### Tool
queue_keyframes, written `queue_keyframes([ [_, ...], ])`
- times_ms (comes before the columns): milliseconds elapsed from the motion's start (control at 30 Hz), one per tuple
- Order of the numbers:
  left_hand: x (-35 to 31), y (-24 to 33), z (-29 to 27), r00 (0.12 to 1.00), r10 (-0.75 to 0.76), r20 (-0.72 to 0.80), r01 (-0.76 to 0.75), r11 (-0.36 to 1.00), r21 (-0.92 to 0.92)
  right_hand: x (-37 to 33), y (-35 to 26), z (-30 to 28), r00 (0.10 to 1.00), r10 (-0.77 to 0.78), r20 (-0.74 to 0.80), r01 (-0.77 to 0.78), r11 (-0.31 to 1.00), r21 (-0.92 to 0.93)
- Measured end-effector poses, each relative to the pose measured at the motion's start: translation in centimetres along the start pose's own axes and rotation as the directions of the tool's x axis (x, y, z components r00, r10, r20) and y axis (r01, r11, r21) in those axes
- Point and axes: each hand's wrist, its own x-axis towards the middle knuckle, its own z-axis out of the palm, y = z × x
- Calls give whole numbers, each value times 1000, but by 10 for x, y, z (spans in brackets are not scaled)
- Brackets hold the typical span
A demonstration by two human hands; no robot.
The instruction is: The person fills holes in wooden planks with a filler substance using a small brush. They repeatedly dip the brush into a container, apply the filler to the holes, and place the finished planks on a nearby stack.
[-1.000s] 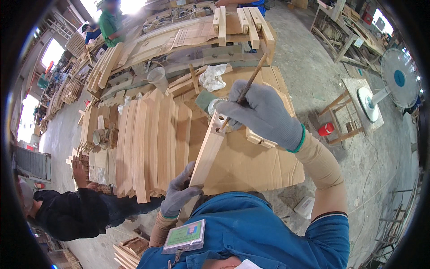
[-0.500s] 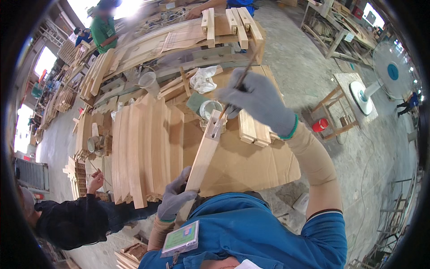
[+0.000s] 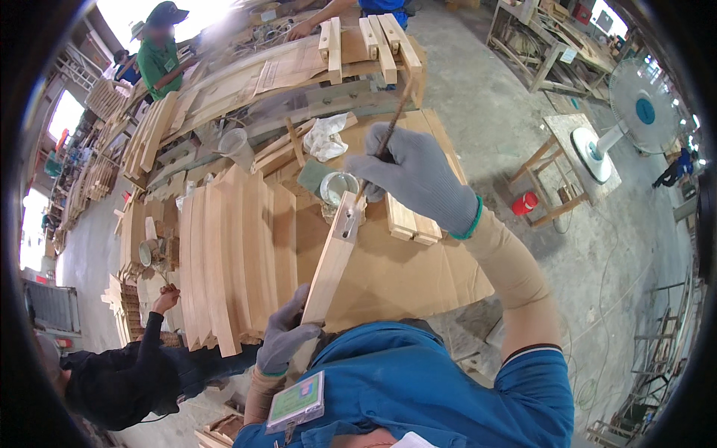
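Fingers clamped: grey-gloved R hand on thin brown stick, grey-gloved L hand on pale squared wooden bar, prob. steadying, nr front edge of tan cardboard.

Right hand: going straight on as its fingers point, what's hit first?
Likely the crumpled white wad, up and left of the right hand in the picture; depth is unclear, so it may pass above.

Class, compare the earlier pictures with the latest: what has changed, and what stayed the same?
The right hand has moved the stick along the bar, its tip going from near the lower hole toward the far end. A co-worker's hand has shifted right, toward the planks. Both grips are unchanged: the left hand still holds the bar, the right the stick.
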Motion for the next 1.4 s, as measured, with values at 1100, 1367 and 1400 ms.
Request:
queue_keyframes([
  [1100,-2,0,3,998,39,55,-31,991,-129,-76,66,52,868,-2,-497,373,663,649],
  [1367,-4,6,11,998,47,-37,-51,995,-85,-74,67,51,839,-208,-502,406,854,325],
  [1400,-4,6,12,998,45,-43,-49,994,-95,-75,68,51,833,-230,-503,404,875,268],
])
